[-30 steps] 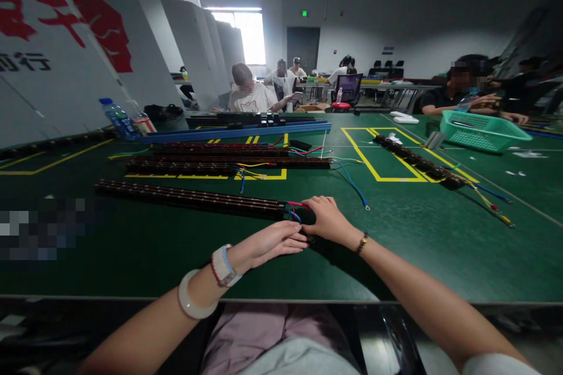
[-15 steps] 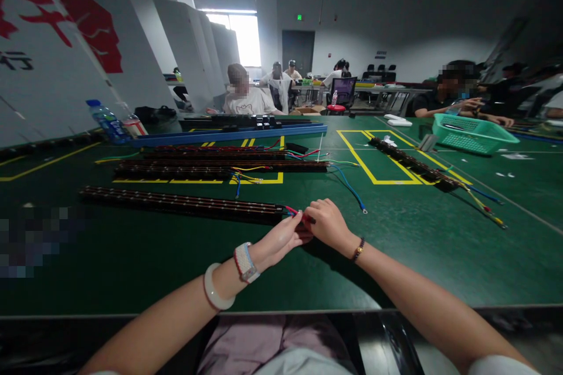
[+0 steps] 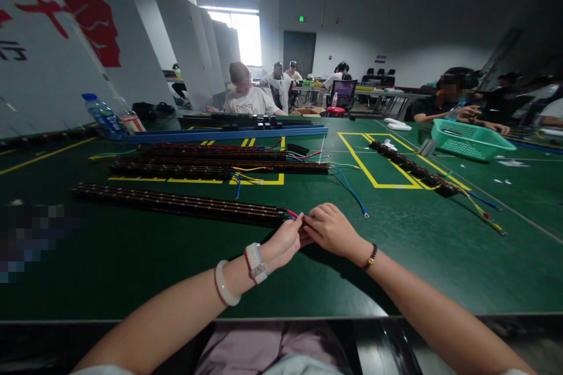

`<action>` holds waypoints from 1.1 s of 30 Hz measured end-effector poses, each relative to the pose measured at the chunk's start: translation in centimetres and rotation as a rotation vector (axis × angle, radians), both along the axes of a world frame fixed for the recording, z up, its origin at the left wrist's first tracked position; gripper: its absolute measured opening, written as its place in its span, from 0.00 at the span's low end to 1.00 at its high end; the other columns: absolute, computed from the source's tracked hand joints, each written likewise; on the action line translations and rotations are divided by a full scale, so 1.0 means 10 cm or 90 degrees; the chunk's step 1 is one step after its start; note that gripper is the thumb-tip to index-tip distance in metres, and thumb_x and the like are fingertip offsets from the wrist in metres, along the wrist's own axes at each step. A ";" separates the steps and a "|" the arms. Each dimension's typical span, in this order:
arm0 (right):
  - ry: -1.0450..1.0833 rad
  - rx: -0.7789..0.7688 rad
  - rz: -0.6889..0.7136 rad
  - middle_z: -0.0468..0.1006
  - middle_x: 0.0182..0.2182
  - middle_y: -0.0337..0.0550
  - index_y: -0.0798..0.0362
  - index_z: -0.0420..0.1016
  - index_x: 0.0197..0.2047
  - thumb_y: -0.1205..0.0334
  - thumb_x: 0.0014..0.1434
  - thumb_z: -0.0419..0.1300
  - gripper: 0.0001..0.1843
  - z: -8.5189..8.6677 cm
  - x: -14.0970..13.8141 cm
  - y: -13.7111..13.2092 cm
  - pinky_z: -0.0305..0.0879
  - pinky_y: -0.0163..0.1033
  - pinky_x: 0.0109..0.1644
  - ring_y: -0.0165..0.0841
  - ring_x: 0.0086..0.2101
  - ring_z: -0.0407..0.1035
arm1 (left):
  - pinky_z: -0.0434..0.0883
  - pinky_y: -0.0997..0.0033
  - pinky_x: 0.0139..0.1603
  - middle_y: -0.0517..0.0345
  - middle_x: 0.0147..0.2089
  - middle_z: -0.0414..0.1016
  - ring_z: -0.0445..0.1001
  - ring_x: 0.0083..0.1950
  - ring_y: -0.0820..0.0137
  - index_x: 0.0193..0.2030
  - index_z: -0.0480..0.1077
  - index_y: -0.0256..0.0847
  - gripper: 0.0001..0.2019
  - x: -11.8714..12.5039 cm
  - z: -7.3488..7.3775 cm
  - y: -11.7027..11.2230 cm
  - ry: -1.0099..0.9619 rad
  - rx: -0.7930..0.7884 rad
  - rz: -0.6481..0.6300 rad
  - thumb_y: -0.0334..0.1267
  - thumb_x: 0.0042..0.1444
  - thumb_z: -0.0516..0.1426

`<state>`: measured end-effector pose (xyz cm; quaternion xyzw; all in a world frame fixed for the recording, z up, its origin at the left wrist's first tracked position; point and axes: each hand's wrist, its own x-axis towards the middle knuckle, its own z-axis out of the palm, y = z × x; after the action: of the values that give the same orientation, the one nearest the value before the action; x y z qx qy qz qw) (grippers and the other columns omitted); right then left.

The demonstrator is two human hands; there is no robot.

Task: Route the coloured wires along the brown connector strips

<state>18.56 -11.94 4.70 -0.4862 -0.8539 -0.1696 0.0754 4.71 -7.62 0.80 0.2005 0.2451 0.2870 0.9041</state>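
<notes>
Left hand [image 3: 281, 244] drawn from flat to pinching red lead [image 3: 291, 212] | right hand [image 3: 333, 229] curled beside it, grip hidden, cannot tell | black strip [image 3: 180, 202] at nine o'clock of hands | lead likely being worked two-handed

Head-worn view: we look forward and down from behind the near edge of the table [image 3: 176, 252], with the left hand [image 3: 284, 241] and right hand [image 3: 333, 229] close before us and the back wall [image 3: 369, 17] distant beyond the far edge.
</notes>
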 end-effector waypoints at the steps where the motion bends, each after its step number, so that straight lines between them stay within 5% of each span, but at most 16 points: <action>1: 0.047 -0.002 -0.016 0.70 0.36 0.48 0.55 0.75 0.43 0.58 0.65 0.50 0.14 0.03 0.04 0.01 0.55 0.42 0.45 0.35 0.38 0.60 | 0.70 0.67 0.45 0.52 0.31 0.71 0.71 0.30 0.75 0.35 0.63 0.31 0.10 0.00 0.00 0.00 0.010 0.000 -0.007 0.34 0.63 0.47; 7: 0.035 -0.095 -0.087 0.71 0.31 0.46 0.54 0.74 0.34 0.42 0.58 0.57 0.21 0.12 0.22 0.04 0.52 0.42 0.42 0.34 0.35 0.62 | 0.70 0.62 0.49 0.45 0.37 0.73 0.74 0.36 0.70 0.38 0.65 0.29 0.11 -0.03 -0.04 0.00 0.016 0.072 -0.033 0.37 0.63 0.49; 13: 0.090 -0.253 -0.068 0.71 0.26 0.41 0.55 0.71 0.28 0.53 0.61 0.57 0.15 0.01 0.24 0.07 0.52 0.37 0.36 0.29 0.29 0.62 | 0.69 0.62 0.50 0.42 0.39 0.73 0.75 0.37 0.70 0.38 0.63 0.27 0.12 -0.08 -0.05 0.00 0.003 0.104 -0.076 0.38 0.64 0.48; 22: 0.611 -0.415 -0.250 0.67 0.21 0.39 0.58 0.68 0.28 0.43 0.58 0.54 0.24 -0.11 0.39 0.29 0.52 0.33 0.28 0.27 0.24 0.59 | 0.69 0.62 0.51 0.33 0.49 0.70 0.75 0.47 0.62 0.44 0.66 0.25 0.15 -0.16 -0.11 0.03 -0.026 0.108 -0.112 0.39 0.61 0.52; 27: 0.751 -0.390 -0.297 0.64 0.21 0.37 0.58 0.66 0.28 0.41 0.54 0.57 0.25 -0.15 0.37 0.62 0.49 0.33 0.26 0.26 0.23 0.58 | 0.70 0.65 0.49 0.34 0.47 0.71 0.75 0.44 0.63 0.44 0.68 0.24 0.18 -0.18 -0.11 0.03 -0.010 0.085 -0.126 0.42 0.62 0.51; 33: 0.629 -0.265 -0.262 0.63 0.21 0.36 0.57 0.64 0.25 0.45 0.57 0.55 0.22 -0.25 0.35 0.89 0.49 0.34 0.29 0.26 0.24 0.56 | 0.70 0.64 0.49 0.40 0.41 0.72 0.75 0.42 0.65 0.43 0.68 0.24 0.18 -0.18 -0.14 0.03 -0.029 0.068 -0.147 0.43 0.62 0.50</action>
<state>22.09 -3.01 2.16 -0.6687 -0.6202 0.2385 0.3336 2.89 -7.27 -0.61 0.2684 0.1841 0.1982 0.9246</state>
